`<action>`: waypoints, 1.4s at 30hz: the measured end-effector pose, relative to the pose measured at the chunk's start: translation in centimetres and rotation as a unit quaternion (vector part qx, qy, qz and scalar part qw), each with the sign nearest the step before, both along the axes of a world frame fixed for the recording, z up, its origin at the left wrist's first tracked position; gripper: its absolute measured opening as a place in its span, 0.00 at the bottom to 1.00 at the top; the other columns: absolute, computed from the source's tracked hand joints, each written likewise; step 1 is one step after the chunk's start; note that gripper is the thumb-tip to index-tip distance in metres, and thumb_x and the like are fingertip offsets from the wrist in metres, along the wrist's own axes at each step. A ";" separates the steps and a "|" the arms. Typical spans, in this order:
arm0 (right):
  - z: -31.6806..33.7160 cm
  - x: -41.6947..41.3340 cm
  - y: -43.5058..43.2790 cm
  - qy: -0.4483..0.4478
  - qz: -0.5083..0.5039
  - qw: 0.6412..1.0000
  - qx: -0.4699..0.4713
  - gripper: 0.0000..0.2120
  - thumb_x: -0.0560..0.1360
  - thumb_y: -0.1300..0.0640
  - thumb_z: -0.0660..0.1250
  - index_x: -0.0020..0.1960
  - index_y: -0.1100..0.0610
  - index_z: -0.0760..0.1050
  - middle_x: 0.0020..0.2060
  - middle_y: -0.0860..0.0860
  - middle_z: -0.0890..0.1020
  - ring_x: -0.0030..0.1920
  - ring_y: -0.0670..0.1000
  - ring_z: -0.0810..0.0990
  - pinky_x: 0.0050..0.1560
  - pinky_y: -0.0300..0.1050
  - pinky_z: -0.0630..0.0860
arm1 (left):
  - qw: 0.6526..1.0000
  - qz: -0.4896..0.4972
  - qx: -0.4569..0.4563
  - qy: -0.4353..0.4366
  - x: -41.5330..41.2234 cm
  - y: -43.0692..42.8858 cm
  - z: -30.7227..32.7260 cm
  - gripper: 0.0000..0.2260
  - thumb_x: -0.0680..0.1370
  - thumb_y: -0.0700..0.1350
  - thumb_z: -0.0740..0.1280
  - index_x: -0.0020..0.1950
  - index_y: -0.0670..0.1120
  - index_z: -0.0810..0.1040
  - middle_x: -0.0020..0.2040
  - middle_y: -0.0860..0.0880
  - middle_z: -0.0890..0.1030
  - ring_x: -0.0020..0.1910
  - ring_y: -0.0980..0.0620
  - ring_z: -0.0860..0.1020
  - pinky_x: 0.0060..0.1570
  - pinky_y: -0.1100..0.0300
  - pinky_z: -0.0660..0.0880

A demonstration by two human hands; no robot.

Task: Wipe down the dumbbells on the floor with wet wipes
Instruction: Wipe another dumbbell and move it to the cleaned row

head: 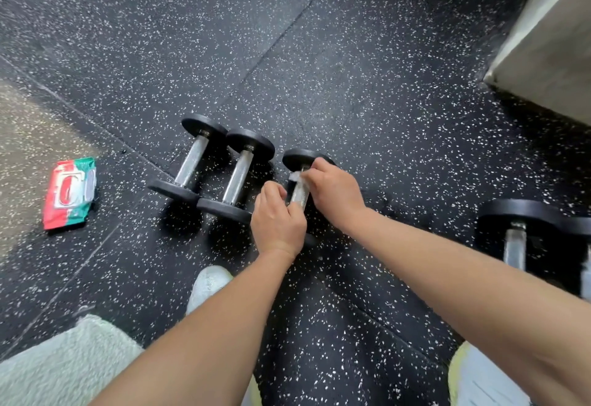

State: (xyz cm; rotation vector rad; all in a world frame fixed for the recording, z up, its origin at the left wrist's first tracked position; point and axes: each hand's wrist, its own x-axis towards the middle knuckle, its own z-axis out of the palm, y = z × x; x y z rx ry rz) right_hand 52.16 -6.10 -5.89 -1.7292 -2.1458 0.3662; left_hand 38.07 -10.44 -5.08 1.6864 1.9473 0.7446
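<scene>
Three small black dumbbells with chrome handles lie side by side on the speckled rubber floor. My left hand [277, 218] grips the near end of the handle of the rightmost dumbbell [300, 195] and hides its near head. My right hand [332, 191] pinches a white wet wipe [295, 177] against the far end of that handle. The middle dumbbell [238, 175] and the left dumbbell [192, 160] lie untouched beside it. A red, green and white wet wipe pack [71, 192] rests on the floor to the left.
Another larger dumbbell [515, 240] lies at the right edge, with a second handle partly visible beside it. A pale block or bench base [550, 47] stands at the upper right. My white shoe [209, 284] and pale trouser legs are at the bottom.
</scene>
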 end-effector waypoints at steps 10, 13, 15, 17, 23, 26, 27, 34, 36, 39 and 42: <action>1.1 1.1 -0.2 0.016 0.085 0.996 0.005 0.06 0.79 0.54 0.68 0.50 0.53 0.84 0.46 0.49 0.79 0.39 0.57 0.80 0.34 0.50 0.76 | 0.999 0.023 0.000 -0.042 0.1 -0.1 0.1 0.08 0.73 0.47 0.58 0.51 0.48 0.68 0.45 0.51 0.75 0.46 0.46 0.72 0.44 0.48 0.67; 1.7 1.0 -0.2 0.022 0.073 0.997 0.007 0.09 0.80 0.53 0.66 0.49 0.55 0.84 0.45 0.49 0.78 0.38 0.58 0.80 0.34 0.50 0.75 | 0.995 0.048 -0.012 -0.086 0.2 -0.2 0.0 0.08 0.72 0.46 0.58 0.49 0.48 0.70 0.46 0.51 0.76 0.47 0.46 0.73 0.45 0.48 0.68; 1.9 0.9 -1.2 -0.003 0.128 0.992 -0.003 0.08 0.79 0.55 0.67 0.47 0.56 0.83 0.44 0.49 0.78 0.36 0.57 0.79 0.31 0.47 0.72 | 0.989 0.081 -0.027 -0.122 -0.2 -0.5 -0.2 0.08 0.72 0.46 0.57 0.49 0.47 0.71 0.47 0.51 0.76 0.49 0.46 0.73 0.49 0.47 0.70; 2.0 1.1 -1.6 -0.014 0.161 0.987 -0.005 0.05 0.77 0.59 0.70 0.43 0.57 0.82 0.42 0.50 0.78 0.35 0.58 0.79 0.30 0.45 0.69 | 0.986 0.093 -0.051 -0.129 -0.6 -1.4 -0.7 0.09 0.73 0.46 0.57 0.50 0.46 0.72 0.50 0.51 0.75 0.51 0.48 0.72 0.54 0.48 0.70; 2.3 1.2 -0.6 0.033 0.031 0.999 -0.013 0.07 0.80 0.54 0.67 0.48 0.54 0.84 0.47 0.48 0.80 0.39 0.57 0.81 0.37 0.50 0.77 | 0.984 0.106 -0.068 -0.127 -0.3 -2.1 -1.2 0.07 0.77 0.41 0.59 0.53 0.47 0.72 0.53 0.51 0.75 0.51 0.47 0.73 0.51 0.52 0.67; 1.7 0.4 -2.6 0.029 0.097 0.995 -0.021 0.11 0.81 0.52 0.63 0.48 0.53 0.83 0.46 0.48 0.78 0.38 0.58 0.80 0.33 0.51 0.75 | 0.980 0.132 -0.065 -0.135 -0.1 -1.9 -1.0 0.11 0.74 0.45 0.56 0.53 0.48 0.72 0.53 0.52 0.76 0.50 0.47 0.74 0.51 0.50 0.70; 1.5 0.4 -3.1 0.027 0.123 0.992 -0.029 0.12 0.82 0.50 0.62 0.50 0.53 0.83 0.46 0.48 0.78 0.38 0.57 0.79 0.33 0.51 0.74 | 0.980 0.133 -0.063 -0.137 -0.1 -1.9 -1.1 0.11 0.73 0.46 0.56 0.53 0.48 0.72 0.52 0.52 0.77 0.50 0.48 0.74 0.51 0.50 0.70; 1.5 1.1 -2.1 0.068 0.061 0.996 -0.020 0.07 0.79 0.53 0.68 0.50 0.53 0.84 0.46 0.47 0.80 0.40 0.55 0.81 0.37 0.51 0.78 | 0.980 0.135 -0.050 -0.135 0.0 -2.2 -1.5 0.11 0.73 0.44 0.56 0.54 0.50 0.71 0.51 0.53 0.76 0.50 0.50 0.74 0.51 0.52 0.69; 1.2 1.0 -2.7 0.081 0.093 0.992 -0.034 0.11 0.80 0.51 0.64 0.50 0.53 0.84 0.47 0.47 0.80 0.41 0.55 0.81 0.37 0.51 0.78 | 0.980 0.134 -0.049 -0.138 0.0 -2.1 -1.6 0.11 0.73 0.44 0.56 0.55 0.50 0.72 0.52 0.52 0.76 0.50 0.50 0.74 0.51 0.53 0.69; 1.0 0.6 -4.6 0.101 0.192 0.972 -0.087 0.18 0.77 0.49 0.56 0.50 0.53 0.85 0.46 0.47 0.80 0.42 0.54 0.81 0.39 0.48 0.76 | 0.981 0.128 -0.043 -0.138 0.0 -2.1 -1.5 0.13 0.73 0.45 0.55 0.56 0.50 0.72 0.52 0.52 0.76 0.51 0.49 0.74 0.51 0.52 0.69; 1.8 1.2 -3.7 0.098 0.231 0.964 -0.087 0.14 0.79 0.49 0.63 0.50 0.53 0.86 0.44 0.47 0.81 0.41 0.52 0.80 0.38 0.43 0.71 | 0.982 0.126 -0.039 -0.136 0.1 -2.3 -1.5 0.14 0.74 0.45 0.54 0.57 0.50 0.72 0.53 0.52 0.76 0.50 0.50 0.73 0.49 0.54 0.66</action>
